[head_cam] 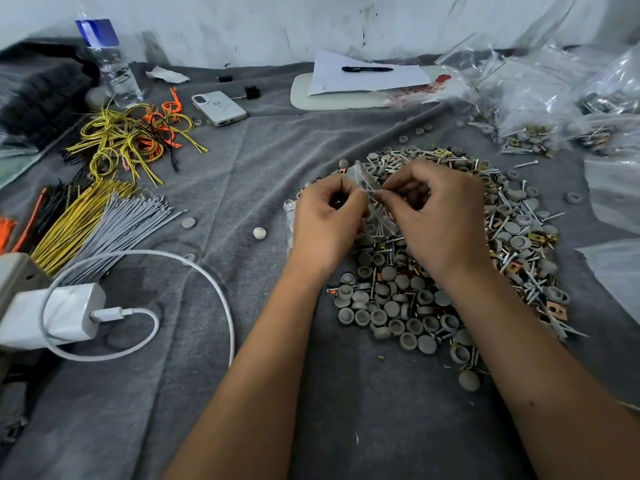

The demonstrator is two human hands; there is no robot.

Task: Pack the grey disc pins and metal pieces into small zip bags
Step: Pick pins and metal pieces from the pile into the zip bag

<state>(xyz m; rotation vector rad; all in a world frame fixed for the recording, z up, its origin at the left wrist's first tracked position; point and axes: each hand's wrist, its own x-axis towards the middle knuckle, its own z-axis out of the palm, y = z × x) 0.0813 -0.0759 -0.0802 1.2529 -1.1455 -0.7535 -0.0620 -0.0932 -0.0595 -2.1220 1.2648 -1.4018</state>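
Zip bag (375,202), thin and slippery, hung limp over the pile (450,258). Left hand (325,220) and right hand (436,216) each pinched its mouth; the edges looked the best hold

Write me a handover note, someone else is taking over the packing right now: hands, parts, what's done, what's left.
Left hand and right hand both pinch one small zip bag above the pile of grey discs and metal pieces; whether it is sealed cannot be told.
Done: filled bags lie far right.
Left: most of the pile is still loose on the grey cloth.
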